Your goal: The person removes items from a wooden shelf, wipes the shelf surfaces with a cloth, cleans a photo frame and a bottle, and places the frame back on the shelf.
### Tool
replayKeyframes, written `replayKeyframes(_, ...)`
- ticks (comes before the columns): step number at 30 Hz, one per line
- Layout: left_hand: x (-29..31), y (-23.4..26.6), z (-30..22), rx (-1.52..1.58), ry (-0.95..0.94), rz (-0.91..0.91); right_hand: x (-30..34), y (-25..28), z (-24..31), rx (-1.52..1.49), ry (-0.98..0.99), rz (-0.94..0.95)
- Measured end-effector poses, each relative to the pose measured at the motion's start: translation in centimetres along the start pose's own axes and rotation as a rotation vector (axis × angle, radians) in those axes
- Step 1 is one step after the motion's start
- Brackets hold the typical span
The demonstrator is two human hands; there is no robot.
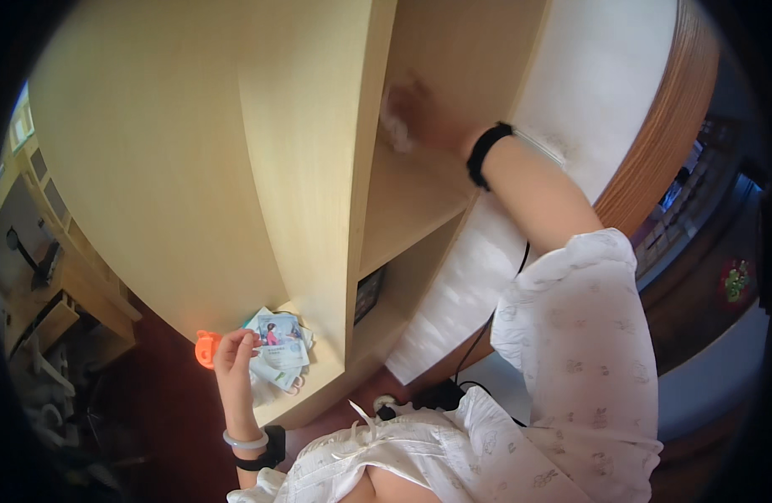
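Observation:
My right hand (419,109) reaches into the upper compartment of a pale wooden shelf unit. Motion blurs it, and a crumpled white cloth or tissue (396,134) shows under its fingers, against the side panel. Low on the left, my left hand (235,350) is closed in a pinch. Its fingertips are at the edge of a pale printed packet (283,335), which lies on other packets on the low ledge. An orange plastic object (207,349) sits right beside that hand's knuckles. What the pinch holds, if anything, is hidden.
The tall wooden side panel (310,168) divides the two hands. Beneath the upper compartment is a lower one with a dark item (369,295) inside. A white wall panel (440,285) and a black cable (478,339) are on the right. A wooden desk (84,310) stands far left.

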State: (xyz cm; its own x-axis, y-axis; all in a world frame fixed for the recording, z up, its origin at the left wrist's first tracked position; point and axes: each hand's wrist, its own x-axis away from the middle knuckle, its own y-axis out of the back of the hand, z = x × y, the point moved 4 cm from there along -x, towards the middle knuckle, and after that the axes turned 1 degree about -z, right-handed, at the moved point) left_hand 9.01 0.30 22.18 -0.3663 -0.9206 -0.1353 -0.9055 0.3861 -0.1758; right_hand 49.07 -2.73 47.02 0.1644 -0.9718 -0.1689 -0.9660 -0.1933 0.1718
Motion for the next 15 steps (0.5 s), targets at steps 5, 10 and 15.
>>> replayKeyframes(5,0.4,0.8,0.5,-0.004,0.025,0.027,1.4,0.8,-15.5,0.137,-0.499,-0.285)
replayKeyframes(10,0.3,1.2,1.1,0.018,0.042,0.019,3.2,5.1,-17.6,0.148,-0.474,0.216)
replayKeyframes(15,0.0,-0.1,0.7,0.099,0.039,0.087,6.7,-0.2,0.4,-0.128,-0.131,-0.086)
